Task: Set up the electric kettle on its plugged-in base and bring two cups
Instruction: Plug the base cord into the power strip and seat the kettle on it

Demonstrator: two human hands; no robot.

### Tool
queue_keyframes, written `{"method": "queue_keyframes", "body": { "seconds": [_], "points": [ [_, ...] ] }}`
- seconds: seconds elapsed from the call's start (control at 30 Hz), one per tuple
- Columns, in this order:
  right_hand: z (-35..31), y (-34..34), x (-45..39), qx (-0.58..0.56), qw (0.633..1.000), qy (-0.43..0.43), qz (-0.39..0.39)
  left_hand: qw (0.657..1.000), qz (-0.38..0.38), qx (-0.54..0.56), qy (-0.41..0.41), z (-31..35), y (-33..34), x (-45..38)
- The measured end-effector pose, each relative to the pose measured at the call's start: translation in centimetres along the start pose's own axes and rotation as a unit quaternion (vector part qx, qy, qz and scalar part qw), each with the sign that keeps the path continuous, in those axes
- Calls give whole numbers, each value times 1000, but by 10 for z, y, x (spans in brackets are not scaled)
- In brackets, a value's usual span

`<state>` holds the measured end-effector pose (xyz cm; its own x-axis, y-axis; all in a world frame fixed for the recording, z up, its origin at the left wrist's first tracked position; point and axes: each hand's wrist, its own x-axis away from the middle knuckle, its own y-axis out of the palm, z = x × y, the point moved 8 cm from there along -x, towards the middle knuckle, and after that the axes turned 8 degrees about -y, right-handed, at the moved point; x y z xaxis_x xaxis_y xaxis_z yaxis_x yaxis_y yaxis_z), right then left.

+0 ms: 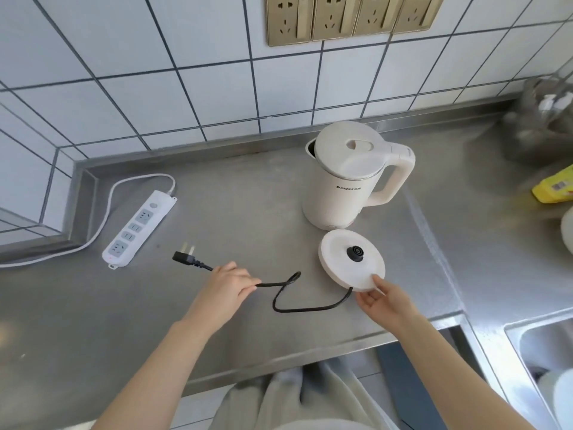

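Standing upright at centre right of the frame on the steel bench, one cream kettle has its spout toward the upper left and its handle toward the right; "CHIGO" is printed on its side. Just below it lies one round white base, flat, its black connector facing up. The base's black cord loops leftward to one plug, whose prongs point toward the upper left, near the lower end of one white power strip. That strip lies with its long axis running lower left to upper right, and the plug is apart from it. The left hand is closed around the cord behind the plug. The right hand pinches the base's lower rim, fingers partly curled. Four gold wall sockets sit along the top of the frame.
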<state>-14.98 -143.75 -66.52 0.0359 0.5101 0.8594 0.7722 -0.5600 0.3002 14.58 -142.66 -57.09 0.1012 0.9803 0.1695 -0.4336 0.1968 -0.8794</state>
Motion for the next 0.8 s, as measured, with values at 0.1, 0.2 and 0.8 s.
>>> {"method": "queue_keyframes", "body": {
  "seconds": [0.1, 0.2, 0.8],
  "points": [
    [-7, -12, -4, 6, 999, -27, 25, 999, 17, -31, -10, -16, -11, -18],
    [-13, -19, -4, 8, 997, -58, 44, 997, 43, -28, -51, -33, -19, -32],
    [31, -9, 19, 172, 985, -8, 31, 973, 109, -8, -202, -58, 8, -33]
  ]
}}
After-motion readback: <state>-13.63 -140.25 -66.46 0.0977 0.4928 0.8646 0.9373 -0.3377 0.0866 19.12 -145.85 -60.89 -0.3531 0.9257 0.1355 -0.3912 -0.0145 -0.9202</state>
